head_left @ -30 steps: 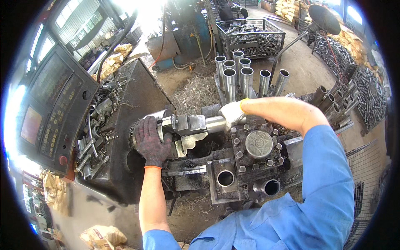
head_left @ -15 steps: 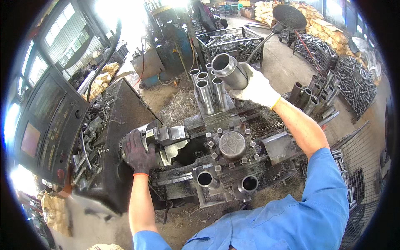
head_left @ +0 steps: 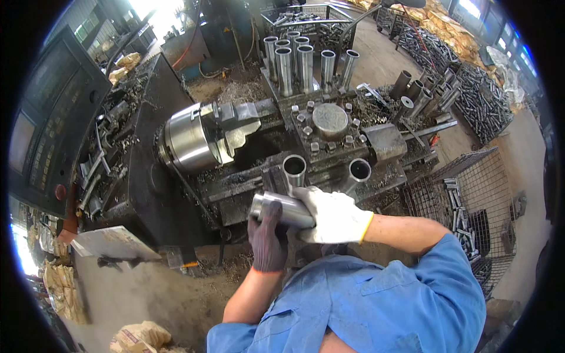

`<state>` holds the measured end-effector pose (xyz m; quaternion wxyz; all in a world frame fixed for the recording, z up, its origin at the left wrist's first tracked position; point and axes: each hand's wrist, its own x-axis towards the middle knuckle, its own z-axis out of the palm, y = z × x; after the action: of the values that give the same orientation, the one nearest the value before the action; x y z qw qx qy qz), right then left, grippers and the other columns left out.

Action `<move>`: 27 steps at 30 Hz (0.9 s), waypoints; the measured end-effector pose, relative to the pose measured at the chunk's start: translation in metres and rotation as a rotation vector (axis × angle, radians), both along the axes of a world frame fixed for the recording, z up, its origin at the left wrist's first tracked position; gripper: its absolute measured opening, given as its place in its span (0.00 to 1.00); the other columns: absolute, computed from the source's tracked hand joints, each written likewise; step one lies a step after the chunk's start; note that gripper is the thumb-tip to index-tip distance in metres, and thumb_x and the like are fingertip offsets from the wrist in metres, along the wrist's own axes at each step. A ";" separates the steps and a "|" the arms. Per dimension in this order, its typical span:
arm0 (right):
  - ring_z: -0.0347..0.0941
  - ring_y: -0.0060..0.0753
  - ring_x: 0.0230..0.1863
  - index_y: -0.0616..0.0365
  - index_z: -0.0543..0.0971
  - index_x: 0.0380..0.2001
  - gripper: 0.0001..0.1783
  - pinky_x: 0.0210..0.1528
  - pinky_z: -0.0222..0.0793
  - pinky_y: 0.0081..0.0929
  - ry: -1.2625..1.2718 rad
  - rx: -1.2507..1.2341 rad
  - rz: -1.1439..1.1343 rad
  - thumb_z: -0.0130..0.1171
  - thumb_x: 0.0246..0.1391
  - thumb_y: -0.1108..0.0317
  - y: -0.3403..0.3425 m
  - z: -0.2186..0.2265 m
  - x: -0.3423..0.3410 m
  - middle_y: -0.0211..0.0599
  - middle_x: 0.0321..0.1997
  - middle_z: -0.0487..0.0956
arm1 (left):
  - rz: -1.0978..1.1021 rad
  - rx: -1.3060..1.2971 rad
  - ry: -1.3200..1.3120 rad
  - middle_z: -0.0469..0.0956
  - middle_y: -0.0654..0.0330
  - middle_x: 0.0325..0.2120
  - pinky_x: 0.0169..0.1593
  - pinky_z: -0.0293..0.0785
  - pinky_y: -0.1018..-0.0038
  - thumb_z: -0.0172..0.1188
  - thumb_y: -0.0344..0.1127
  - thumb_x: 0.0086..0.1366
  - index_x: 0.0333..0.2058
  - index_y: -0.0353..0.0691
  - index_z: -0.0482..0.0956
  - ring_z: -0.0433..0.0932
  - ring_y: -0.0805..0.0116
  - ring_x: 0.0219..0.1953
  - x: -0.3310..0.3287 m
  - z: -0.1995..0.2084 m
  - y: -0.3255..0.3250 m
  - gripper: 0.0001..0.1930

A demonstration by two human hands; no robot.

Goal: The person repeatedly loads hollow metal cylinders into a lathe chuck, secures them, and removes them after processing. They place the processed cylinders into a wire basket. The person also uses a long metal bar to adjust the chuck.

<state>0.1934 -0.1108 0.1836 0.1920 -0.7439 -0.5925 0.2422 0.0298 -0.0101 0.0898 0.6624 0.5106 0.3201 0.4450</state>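
Close to my body, a shiny metal tube with a stepped collar lies nearly level between both hands. My left hand, in a dark glove, is closed around its collar end. My right hand, in a white glove, grips the opposite end. Just beyond them, two upright tubes stand with open mouths: one tube right behind the held one, another tube farther right. To the left, the lathe chuck shows its jaws, and no hand touches it.
A bolted tool post sits mid-machine, with several upright tubes behind it. More tubes and a caliper are at right. A control panel rises at left. Wire baskets hold metal parts at right.
My right hand has brought the tube down from above the tool post toward my body. My left hand has left the chuck and taken hold of the tube. The view has shifted.
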 end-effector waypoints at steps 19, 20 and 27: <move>0.81 0.40 0.57 0.60 0.77 0.63 0.46 0.65 0.75 0.35 0.375 -0.060 0.030 0.76 0.35 0.61 -0.090 -0.051 0.115 0.48 0.59 0.83 | -0.190 -0.605 -0.064 0.81 0.53 0.51 0.55 0.84 0.50 0.67 0.48 0.73 0.60 0.45 0.72 0.84 0.54 0.52 -0.019 -0.027 -0.035 0.24; 0.81 0.38 0.58 0.59 0.73 0.67 0.49 0.66 0.74 0.34 0.520 0.044 -0.065 0.76 0.35 0.63 -0.094 -0.044 0.125 0.47 0.61 0.82 | -0.198 -0.474 -0.077 0.81 0.53 0.51 0.59 0.82 0.53 0.74 0.47 0.67 0.62 0.43 0.71 0.83 0.55 0.51 -0.004 -0.022 -0.038 0.31; 0.81 0.30 0.47 0.57 0.82 0.51 0.29 0.54 0.78 0.32 0.504 0.185 -0.112 0.78 0.43 0.65 -0.068 -0.063 0.135 0.36 0.47 0.86 | -0.231 0.766 0.385 0.80 0.54 0.52 0.59 0.79 0.65 0.85 0.52 0.49 0.62 0.35 0.72 0.82 0.61 0.53 0.089 -0.031 -0.035 0.47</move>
<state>0.3285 -0.1791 0.1207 0.4137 -0.6712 -0.5034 0.3536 0.1185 -0.0448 0.0586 0.3990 0.8252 0.1907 0.3514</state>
